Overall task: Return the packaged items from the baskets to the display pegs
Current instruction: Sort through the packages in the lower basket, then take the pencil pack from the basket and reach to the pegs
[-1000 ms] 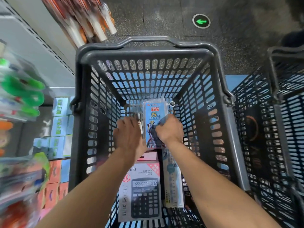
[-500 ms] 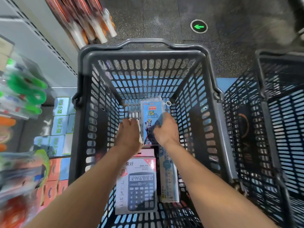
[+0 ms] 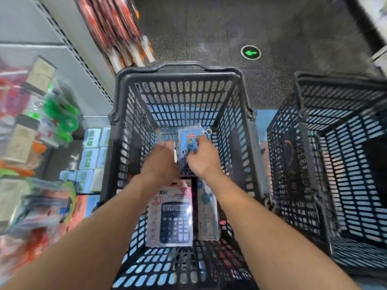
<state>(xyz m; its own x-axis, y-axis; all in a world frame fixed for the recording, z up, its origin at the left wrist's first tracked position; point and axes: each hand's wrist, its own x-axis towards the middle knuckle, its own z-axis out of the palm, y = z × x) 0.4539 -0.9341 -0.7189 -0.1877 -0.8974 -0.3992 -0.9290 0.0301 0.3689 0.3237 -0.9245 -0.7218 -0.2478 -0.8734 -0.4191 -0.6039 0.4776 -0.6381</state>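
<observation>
Both forearms reach down into the dark basket (image 3: 178, 73). Nearest on its floor lies a boxed calculator (image 3: 170, 216), with a long pale pack (image 3: 207, 214) just beside it on the right; both sit as they did a second ago. Further in, the left hand (image 3: 160, 162) rests knuckles-up beside the blue ruler set (image 3: 189, 141), fingers curled under; whether it grips anything cannot be told. The right hand (image 3: 202, 156) lies on the ruler set with thumb and fingers closed on the pack's right side. A second ago that hand covered the pack's lower right edge; now it sits higher, over the print, and the pack stands against the far wall much as before. A second basket (image 3: 339, 84) stands to the right. Beyond, a green arrow (image 3: 250, 52) marks the floor, lower in view than earlier.
</observation>
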